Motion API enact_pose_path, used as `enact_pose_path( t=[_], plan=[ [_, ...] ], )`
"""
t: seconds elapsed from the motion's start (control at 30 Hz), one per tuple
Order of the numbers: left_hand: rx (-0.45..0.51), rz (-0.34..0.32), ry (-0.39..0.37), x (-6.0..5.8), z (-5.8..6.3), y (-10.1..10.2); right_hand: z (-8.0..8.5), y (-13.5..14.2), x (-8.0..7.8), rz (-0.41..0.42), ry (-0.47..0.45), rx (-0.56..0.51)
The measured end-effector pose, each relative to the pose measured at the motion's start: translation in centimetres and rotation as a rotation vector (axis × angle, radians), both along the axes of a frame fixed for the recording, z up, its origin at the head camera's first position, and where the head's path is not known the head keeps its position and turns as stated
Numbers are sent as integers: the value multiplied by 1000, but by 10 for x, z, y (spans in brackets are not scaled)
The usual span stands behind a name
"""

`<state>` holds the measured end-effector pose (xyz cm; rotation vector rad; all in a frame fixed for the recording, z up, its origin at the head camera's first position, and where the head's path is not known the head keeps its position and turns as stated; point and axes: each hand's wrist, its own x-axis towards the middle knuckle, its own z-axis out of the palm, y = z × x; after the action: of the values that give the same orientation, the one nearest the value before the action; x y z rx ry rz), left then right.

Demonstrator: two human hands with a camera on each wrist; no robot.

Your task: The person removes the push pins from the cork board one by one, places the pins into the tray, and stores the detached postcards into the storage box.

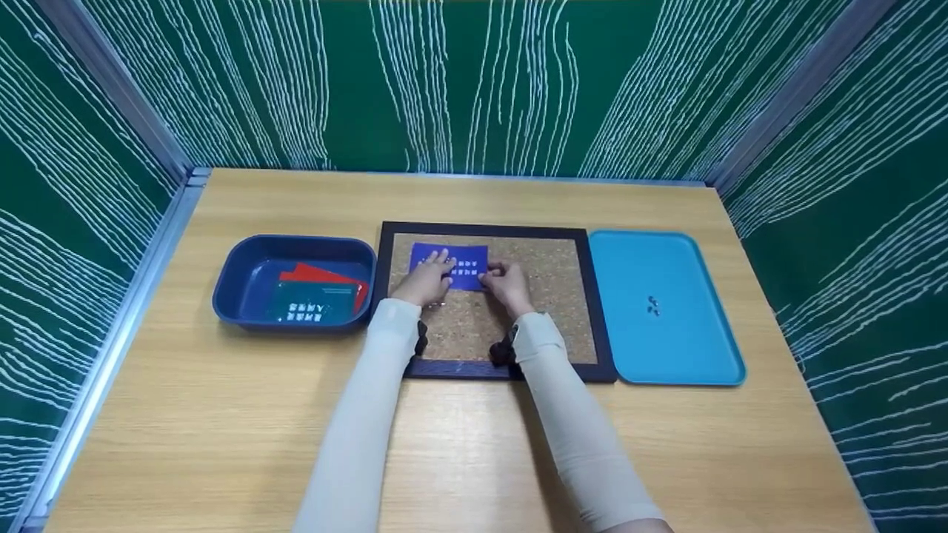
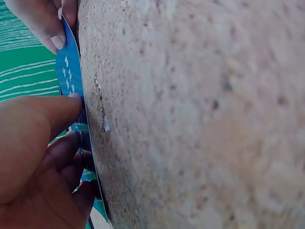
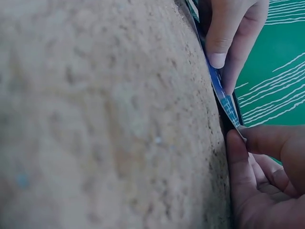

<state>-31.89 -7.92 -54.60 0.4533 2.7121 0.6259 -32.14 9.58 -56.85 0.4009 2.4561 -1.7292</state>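
Observation:
A blue card (image 1: 468, 280) with white characters lies over the upper left of a cork board (image 1: 463, 329) with a dark frame. My left hand (image 1: 428, 280) rests on the card's left part with fingers spread; the left wrist view shows its thumb and fingertips on the card (image 2: 70, 76). At the card's right edge, my right hand (image 1: 509, 286) pinches the lower corner. In the right wrist view, thumb and forefinger of that hand (image 3: 264, 167) hold the corner slightly lifted from the cork.
Left of the board stands a dark blue bin (image 1: 244, 285) holding a green card (image 1: 318, 300) and a red card (image 1: 315, 274). To the right, a light blue tray (image 1: 681, 340) carries several small metallic pieces (image 1: 653, 305). Green walls with white lines surround the wooden table (image 1: 222, 414).

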Motion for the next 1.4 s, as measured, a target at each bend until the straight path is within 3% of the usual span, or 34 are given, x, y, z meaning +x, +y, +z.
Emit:
enact_pose_path(
  t=[0.23, 0.47, 0.73, 1.0, 1.3, 1.4],
  plan=[
    [9, 3, -58, -5, 1, 2, -2, 2, 1, 2, 30, 35],
    [8, -13, -44, -6, -2, 0, -2, 0, 2, 2, 41, 54],
    [80, 42, -38, 0, 10, -4, -1, -1, 3, 7, 15, 37],
    [166, 72, -15, 0, 31, -15, 0, 0, 2, 3, 8, -21],
    [224, 74, 53, -2, 52, -44, -2, 1, 2, 19, 6, 11],
    [247, 114, 48, 0, 58, -58, -2, 2, 1, 18, 4, 7]
  ],
)
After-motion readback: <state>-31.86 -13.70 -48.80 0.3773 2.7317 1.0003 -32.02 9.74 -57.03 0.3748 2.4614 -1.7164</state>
